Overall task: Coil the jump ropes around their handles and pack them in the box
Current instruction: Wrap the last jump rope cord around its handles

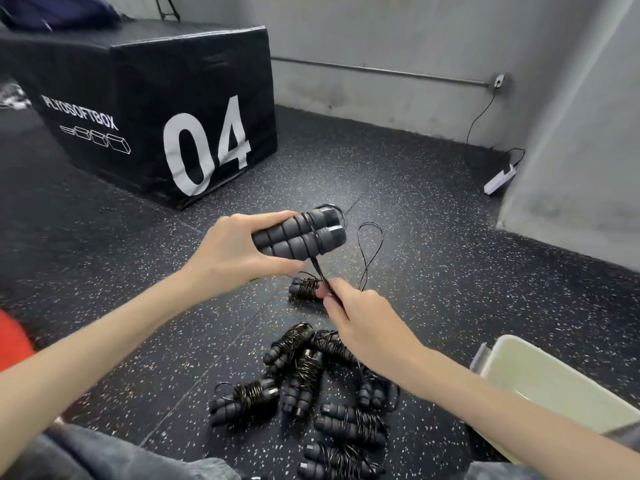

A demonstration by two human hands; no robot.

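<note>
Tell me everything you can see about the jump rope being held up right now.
The jump rope has two dark grey ribbed handles, foam by the look, held side by side and level in the left hand. A few turns of thin black cord wrap them. The right hand pinches the cord below; a loose loop trails beside it above the floor.

Box [554,386] cut by right edge — red object [12,336] blurred, unidentifiable.

I see left hand [239,251] curled, gripping; right hand [360,317] below it, fingertips pinching; both forearms extended forward.
</note>
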